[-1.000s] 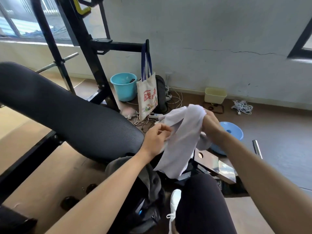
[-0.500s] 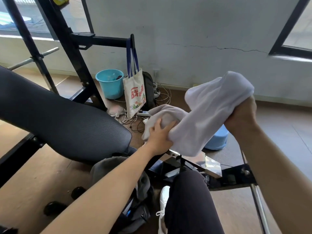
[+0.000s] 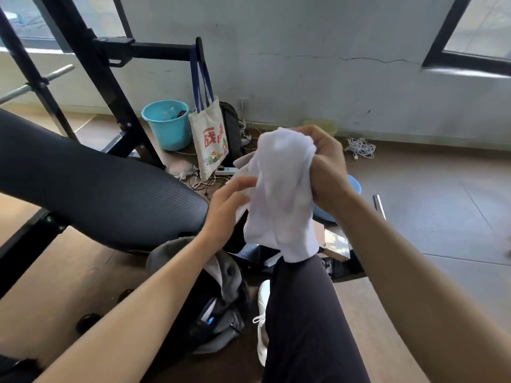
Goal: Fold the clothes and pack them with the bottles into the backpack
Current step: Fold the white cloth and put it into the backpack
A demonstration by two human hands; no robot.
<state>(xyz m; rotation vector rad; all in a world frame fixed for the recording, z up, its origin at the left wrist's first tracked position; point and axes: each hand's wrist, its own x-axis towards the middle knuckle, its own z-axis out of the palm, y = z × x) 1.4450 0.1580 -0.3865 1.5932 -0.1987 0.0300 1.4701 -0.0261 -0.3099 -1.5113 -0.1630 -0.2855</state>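
Note:
A white garment (image 3: 279,194) hangs bunched in the air at the centre of the head view. My right hand (image 3: 323,167) grips its top in a fist. My left hand (image 3: 229,203) pinches its left edge lower down. The cloth's bottom end reaches my dark-trousered knee (image 3: 304,313). A grey backpack (image 3: 218,294) lies open on the floor below my left forearm, partly hidden by it. No bottles are visible.
A black padded bench (image 3: 96,186) slants across the left on a black metal frame (image 3: 116,48). A cream tote bag (image 3: 210,139) hangs from the frame beside a teal bucket (image 3: 168,124). Cables (image 3: 362,147) lie by the wall. A blue basin (image 3: 354,186) sits behind my right wrist.
My right hand has come down and to the left with the garment, which now hangs in a tighter bunch. My left hand shifted from under the cloth to its left edge.

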